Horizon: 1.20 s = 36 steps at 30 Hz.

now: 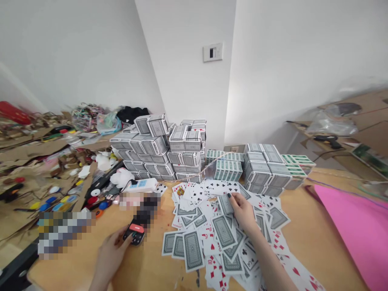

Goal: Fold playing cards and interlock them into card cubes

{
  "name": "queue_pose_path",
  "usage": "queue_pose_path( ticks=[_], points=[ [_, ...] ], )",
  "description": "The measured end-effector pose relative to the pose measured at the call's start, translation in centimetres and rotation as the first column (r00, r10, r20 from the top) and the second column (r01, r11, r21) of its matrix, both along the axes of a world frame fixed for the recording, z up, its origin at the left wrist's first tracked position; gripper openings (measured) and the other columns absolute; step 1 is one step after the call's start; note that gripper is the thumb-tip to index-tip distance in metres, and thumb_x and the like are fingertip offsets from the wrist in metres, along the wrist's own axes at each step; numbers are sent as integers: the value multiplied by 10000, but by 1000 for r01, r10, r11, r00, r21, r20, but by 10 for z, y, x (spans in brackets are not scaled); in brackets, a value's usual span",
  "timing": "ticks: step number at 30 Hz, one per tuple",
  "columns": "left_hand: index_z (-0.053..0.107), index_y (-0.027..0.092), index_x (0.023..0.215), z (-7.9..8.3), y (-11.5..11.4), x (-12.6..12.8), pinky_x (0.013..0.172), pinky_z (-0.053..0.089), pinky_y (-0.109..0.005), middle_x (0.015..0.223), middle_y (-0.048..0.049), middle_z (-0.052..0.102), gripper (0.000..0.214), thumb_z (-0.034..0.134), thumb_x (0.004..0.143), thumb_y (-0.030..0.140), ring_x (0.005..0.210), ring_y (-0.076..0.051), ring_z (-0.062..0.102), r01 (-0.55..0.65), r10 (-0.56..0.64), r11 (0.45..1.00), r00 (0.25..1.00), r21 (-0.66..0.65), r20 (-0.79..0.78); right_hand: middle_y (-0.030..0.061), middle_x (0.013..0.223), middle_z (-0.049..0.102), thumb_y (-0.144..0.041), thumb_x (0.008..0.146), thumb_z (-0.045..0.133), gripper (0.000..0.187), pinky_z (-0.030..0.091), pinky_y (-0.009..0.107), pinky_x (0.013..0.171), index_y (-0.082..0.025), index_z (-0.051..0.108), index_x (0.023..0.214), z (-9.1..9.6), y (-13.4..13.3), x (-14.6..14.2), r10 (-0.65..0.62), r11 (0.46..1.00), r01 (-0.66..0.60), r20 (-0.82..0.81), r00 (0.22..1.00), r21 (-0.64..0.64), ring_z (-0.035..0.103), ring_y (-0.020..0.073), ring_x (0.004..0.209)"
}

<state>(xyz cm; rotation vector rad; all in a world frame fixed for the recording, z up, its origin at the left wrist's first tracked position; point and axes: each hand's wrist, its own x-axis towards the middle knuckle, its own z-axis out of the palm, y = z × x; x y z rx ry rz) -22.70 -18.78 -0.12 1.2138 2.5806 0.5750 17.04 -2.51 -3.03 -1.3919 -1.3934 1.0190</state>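
Observation:
My left hand (111, 255) grips the near end of a small black device with a red band and round buttons (135, 233). Its thumb lies over the buttons, and the far end is blurred out. Over the heap of loose cards, my right hand (242, 211) has its thumb and a finger closed at the edge of a grey-backed playing card (225, 205). Spread playing cards (191, 251), some face up and some face down, lie beneath and around that hand. Part of the heap is hidden by my right forearm.
Stacked grey card boxes (154, 149) stand along the wall, with more boxes (263, 167) and green-white boxes (228, 169) to the right. A white power strip (141, 185) lies left of the cards. Clutter fills the far left; a pink sheet (345, 230) lies right.

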Motion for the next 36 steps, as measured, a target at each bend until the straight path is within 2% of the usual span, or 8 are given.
queue_pose_path(
  ticks=[6,13,18,23,26,29,32,36],
  points=[
    [585,161,1091,-1,8,4,901,385,-428,1063,-140,609,555,427,687,508,985,-313,566,-6,-7,994,994,-114,-110,43,696,634,-597,739,446,459,375,263,518,-178,598,851,-1,2,0,0,1000,0,-1,1000,14,550,199,623],
    [520,170,1181,4,4,13,914,352,-502,1218,-155,498,658,434,654,555,1123,-374,457,-20,-2,981,994,-193,-111,19,607,590,-599,732,456,448,372,267,518,-183,597,819,-5,3,0,1,1000,-1,8,1000,22,518,185,566],
    [438,167,1258,6,1,17,882,360,-536,1263,-157,445,723,424,658,570,1150,-404,407,-9,-15,972,995,-236,-101,3,553,560,-614,718,460,466,362,261,499,-180,597,822,-9,4,0,-10,1000,9,17,1000,29,502,177,529],
    [343,232,1326,13,-1,35,858,369,-521,1243,-123,456,731,425,693,589,1090,-395,439,-5,-29,983,982,-183,-186,7,568,565,-593,732,460,454,367,260,507,-176,608,834,-7,2,1,-5,999,3,27,1000,49,504,175,538],
    [378,284,1310,14,-1,45,865,360,-506,1218,-102,475,667,448,712,572,1072,-370,445,38,-83,987,952,-157,-294,26,625,599,-587,733,464,454,375,264,521,-175,612,853,-3,1,1,-2,998,1,25,1000,57,525,186,577],
    [446,320,1264,11,-1,49,866,356,-501,1216,-93,475,577,467,730,539,1082,-352,432,69,-119,987,921,-146,-372,20,596,582,-601,728,457,461,367,265,516,-178,609,829,-2,1,1,-3,999,1,29,1000,45,513,185,560],
    [449,323,1264,11,0,50,856,352,-523,1227,-93,474,564,454,742,537,1081,-353,425,69,-121,987,917,-147,-380,-5,531,533,-617,721,450,469,348,260,496,-183,605,810,-3,2,0,-4,999,3,33,999,35,470,169,505],
    [374,264,1321,16,2,56,858,345,-540,1229,-125,481,644,425,745,547,1093,-365,419,24,-72,989,942,-147,-329,-10,533,526,-612,727,444,467,347,257,500,-182,601,816,-5,2,0,0,999,-2,35,999,42,462,163,505]
  ],
)
